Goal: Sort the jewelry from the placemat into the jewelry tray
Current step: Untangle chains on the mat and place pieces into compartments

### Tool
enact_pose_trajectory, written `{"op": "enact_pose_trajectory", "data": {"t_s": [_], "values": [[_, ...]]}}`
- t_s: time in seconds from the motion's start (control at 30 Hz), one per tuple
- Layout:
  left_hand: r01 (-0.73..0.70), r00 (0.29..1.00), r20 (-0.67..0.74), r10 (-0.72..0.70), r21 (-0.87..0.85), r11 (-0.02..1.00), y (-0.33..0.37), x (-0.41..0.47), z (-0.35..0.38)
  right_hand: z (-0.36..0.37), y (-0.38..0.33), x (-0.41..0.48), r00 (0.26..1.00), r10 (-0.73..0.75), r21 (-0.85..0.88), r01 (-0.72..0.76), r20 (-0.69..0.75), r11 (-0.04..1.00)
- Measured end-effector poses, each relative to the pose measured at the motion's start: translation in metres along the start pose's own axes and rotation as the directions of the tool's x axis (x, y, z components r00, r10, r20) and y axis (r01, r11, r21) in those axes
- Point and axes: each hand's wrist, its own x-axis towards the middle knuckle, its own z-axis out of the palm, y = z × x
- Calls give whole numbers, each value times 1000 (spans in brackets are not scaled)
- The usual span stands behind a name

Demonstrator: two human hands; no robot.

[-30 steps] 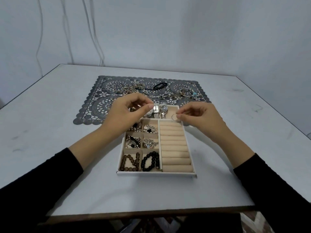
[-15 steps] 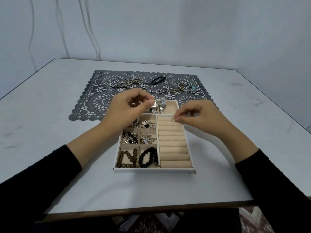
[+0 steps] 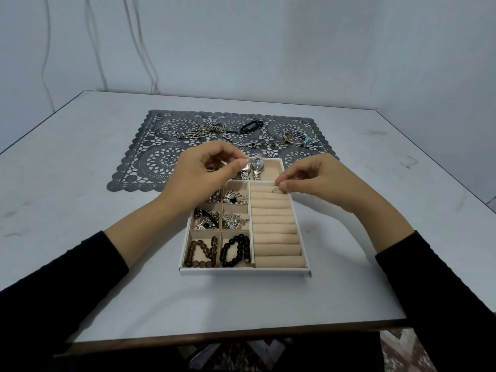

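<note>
A white jewelry tray (image 3: 244,271) with beige lining sits in front of me. Its left compartments hold bead bracelets, small silver pieces and watches. My right hand (image 3: 319,181) pinches a thin ring (image 3: 276,190) and holds it down at the top ring rolls (image 3: 273,224) on the tray's right side. My left hand (image 3: 206,173) hovers over the upper left compartments with thumb and forefinger pinched together; whether something small is between them I cannot tell. Behind the tray lies the grey lace placemat (image 3: 161,157) with chains (image 3: 193,131), a black band (image 3: 248,127) and bangles (image 3: 295,136).
The white table ends in a dark front edge (image 3: 214,339) close to my body. Thin cables (image 3: 139,41) hang on the wall behind. Bare tabletop lies to both sides of the tray.
My right hand has lowered the ring from above the tray's top edge down onto the upper ring rolls. My left hand has stayed about where it was.
</note>
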Motion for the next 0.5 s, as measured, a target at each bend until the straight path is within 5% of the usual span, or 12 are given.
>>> {"op": "enact_pose_trajectory", "data": {"t_s": [0.5], "values": [[-82,997,12,81,106,991,-2,4,-1,5,2,3,999,-32,-35,31,-36,999]]}}
